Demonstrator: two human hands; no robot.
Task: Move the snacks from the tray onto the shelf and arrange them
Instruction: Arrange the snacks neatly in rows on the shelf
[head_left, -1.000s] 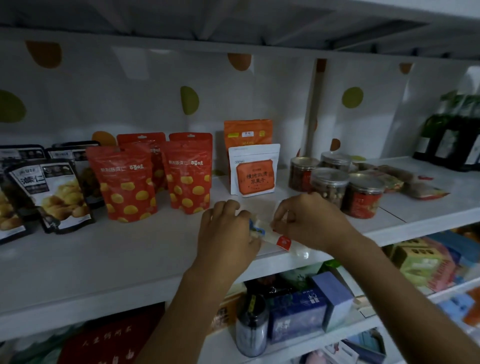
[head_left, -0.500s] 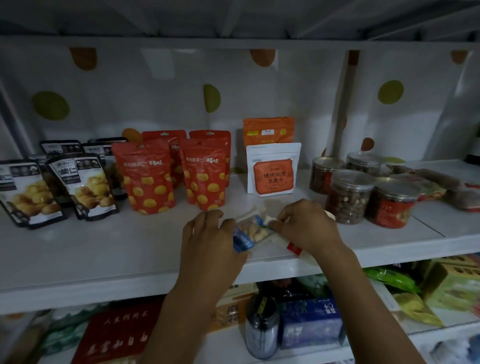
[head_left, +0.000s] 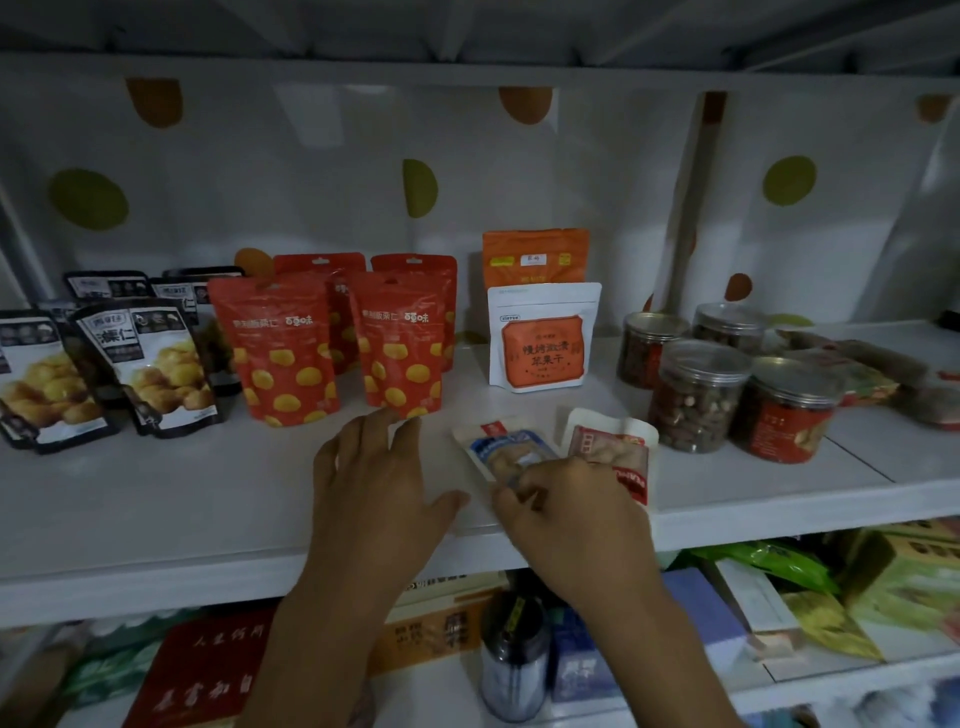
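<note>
your left hand has let go and slid aside, fingers spread over the shelf; your right hand pinches the blue packet by its near edge, likely squaring it beside the red packet, in front of the white pouch.

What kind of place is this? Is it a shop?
Probably a small shop. The white shelf holds matching red snack pouches in rows and clear lidded jars, and boxed goods fill the shelf below.
</note>
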